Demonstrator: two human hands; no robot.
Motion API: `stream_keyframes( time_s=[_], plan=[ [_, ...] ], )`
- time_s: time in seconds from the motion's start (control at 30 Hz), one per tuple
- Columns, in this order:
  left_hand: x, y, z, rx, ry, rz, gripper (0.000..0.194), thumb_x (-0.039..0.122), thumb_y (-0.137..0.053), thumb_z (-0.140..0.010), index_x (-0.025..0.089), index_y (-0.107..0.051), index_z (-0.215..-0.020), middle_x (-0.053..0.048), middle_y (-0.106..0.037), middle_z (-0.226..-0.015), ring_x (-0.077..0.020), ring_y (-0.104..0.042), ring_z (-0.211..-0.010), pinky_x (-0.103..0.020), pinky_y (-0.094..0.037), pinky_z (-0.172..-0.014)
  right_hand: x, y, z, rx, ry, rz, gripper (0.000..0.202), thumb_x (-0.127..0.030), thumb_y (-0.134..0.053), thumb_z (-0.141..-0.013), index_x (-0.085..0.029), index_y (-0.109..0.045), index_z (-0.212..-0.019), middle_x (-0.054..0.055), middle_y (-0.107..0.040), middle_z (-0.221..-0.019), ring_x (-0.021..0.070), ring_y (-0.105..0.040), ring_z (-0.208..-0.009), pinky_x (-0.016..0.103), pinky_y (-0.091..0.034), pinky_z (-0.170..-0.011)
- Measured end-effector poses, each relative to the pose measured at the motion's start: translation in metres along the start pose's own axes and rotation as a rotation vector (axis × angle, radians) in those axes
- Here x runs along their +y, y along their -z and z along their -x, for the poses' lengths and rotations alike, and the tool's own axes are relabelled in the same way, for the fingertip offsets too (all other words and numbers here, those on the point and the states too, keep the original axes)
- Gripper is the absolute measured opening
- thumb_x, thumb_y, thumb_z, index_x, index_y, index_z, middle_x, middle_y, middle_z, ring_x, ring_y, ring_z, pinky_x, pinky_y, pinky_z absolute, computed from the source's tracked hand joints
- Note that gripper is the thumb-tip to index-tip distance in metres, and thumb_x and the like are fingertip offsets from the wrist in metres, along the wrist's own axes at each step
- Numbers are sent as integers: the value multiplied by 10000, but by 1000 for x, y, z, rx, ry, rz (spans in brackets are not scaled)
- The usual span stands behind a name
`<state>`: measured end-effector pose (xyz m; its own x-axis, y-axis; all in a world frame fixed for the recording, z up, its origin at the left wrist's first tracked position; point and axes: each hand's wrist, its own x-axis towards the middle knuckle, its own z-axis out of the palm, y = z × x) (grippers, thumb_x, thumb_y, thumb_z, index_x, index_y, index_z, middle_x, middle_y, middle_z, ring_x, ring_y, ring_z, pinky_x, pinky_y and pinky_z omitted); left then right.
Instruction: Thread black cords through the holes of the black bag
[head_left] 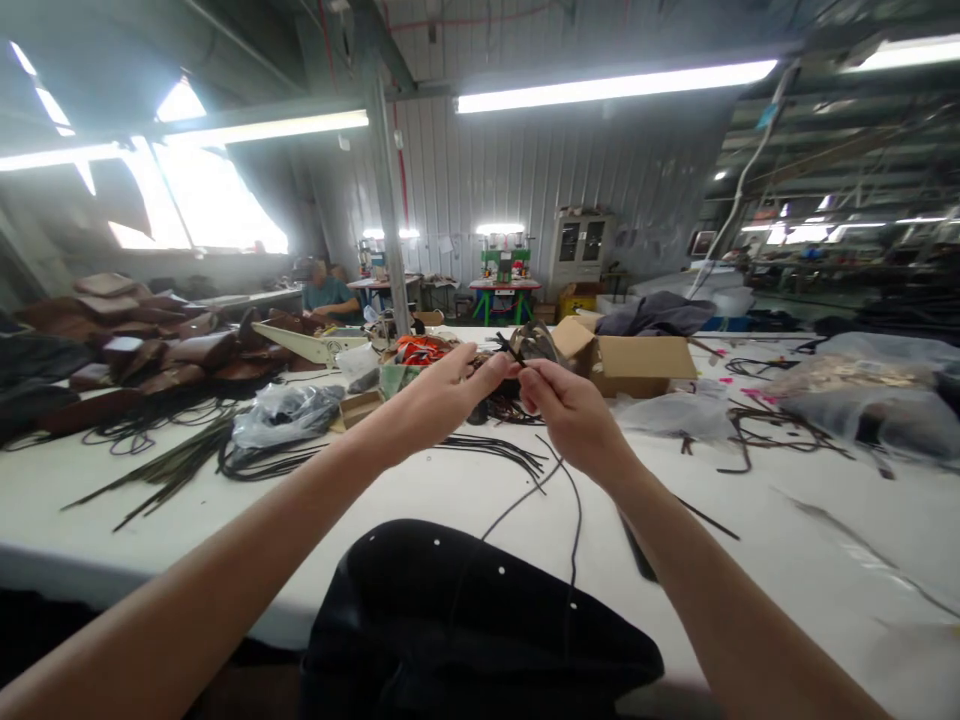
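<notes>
My left hand (457,390) and my right hand (566,405) meet in front of me above the table, both with fingers closed. Between their fingertips they pinch a thin black cord (576,500), with short dark ends sticking up past the left fingers. Two strands hang from the hands toward a black panel (450,590), which has a curved edge and several white-looking holes. The panel lies at the near table edge, below my forearms. Whether the strands pass through its holes is hard to make out.
On the white table (810,600) lie dark straps (176,465), a clear plastic bag (285,415) and loose black cords (495,447). An open cardboard box (641,365) stands beyond my right hand. Brown leather pieces (187,350) are piled at left, near another person (330,290).
</notes>
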<state>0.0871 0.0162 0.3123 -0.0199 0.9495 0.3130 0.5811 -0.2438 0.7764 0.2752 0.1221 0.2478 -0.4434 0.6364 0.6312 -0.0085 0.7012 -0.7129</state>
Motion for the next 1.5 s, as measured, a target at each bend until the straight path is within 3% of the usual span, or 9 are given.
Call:
stream_keyframes(
  time_s=[0.07,0.13,0.33,0.4,0.47,0.6,0.77,1.1,1.5],
  plan=[
    [-15,17,42,131,149,-196,866,777,-599,-970,186,-519,-1598,-122,-610,-1492,-296,-570,-1351,-406,-415,-1160,4,-5,21,-79,-71,60,570,-654,-486,-1149,-128,-704,-1178,5,-483,-744,67,-417,-667,190,-337,-603],
    [-32,27,93,305,221,-311,821,735,-656,-910,203,-578,-1530,-103,-675,-1326,-282,-615,-1215,-402,-470,-1053,8,-20,46,-253,-170,46,554,-666,-467,-1154,-176,-715,-1229,-10,-464,-707,70,-378,-615,210,-292,-561],
    [-113,5,242,517,678,142,680,867,-600,-920,239,-715,-1154,-62,-728,-974,-255,-680,-858,-416,-549,-814,20,-95,103,-716,-158,-94,244,-216,-547,-1098,-180,-788,-1120,-15,-699,-1011,70,-641,-913,182,-476,-867],
    [-149,-13,275,383,697,266,637,807,-675,-914,279,-759,-1261,-88,-766,-1113,-302,-739,-1006,-440,-620,-916,25,-114,108,-770,-134,-97,354,-115,-555,-1043,-234,-815,-1251,-32,-706,-1070,68,-645,-956,165,-480,-905],
    [-175,-32,292,290,597,292,604,638,-632,-1041,325,-624,-1558,-73,-681,-1450,-260,-644,-1371,-375,-519,-1209,28,-128,108,-824,-159,-94,432,-47,-534,-1001,-250,-815,-1260,-49,-709,-1074,64,-649,-959,152,-482,-888],
    [-182,-55,282,414,337,170,544,412,-541,-1124,480,-486,-1660,0,-529,-1563,-155,-590,-1347,-226,-515,-1094,31,-145,103,-856,-273,-65,235,-165,-529,-1077,-196,-755,-1134,-39,-689,-957,69,-628,-843,181,-475,-771],
    [-161,-51,254,493,241,65,673,239,-649,-1027,547,-510,-1609,33,-536,-1458,-115,-546,-1338,-195,-466,-1127,32,-149,102,-829,-324,-48,283,-402,-570,-1109,-175,-735,-1074,-7,-686,-953,112,-637,-869,236,-491,-807],
    [-177,-71,250,548,341,122,651,334,-728,-948,450,-563,-1567,54,-449,-1648,-187,-439,-1547,-376,-397,-1294,36,-158,115,-773,-426,-109,483,-603,-574,-1079,-148,-734,-1092,38,-685,-1004,162,-621,-934,278,-490,-853],
    [-183,-75,252,577,290,76,567,365,-728,-1009,440,-570,-1548,46,-472,-1641,-161,-482,-1525,-293,-471,-1255,25,-163,121,-813,-458,-211,406,-528,-617,-1092,-140,-740,-1094,27,-690,-1026,146,-611,-975,240,-496,-889]
  ],
)
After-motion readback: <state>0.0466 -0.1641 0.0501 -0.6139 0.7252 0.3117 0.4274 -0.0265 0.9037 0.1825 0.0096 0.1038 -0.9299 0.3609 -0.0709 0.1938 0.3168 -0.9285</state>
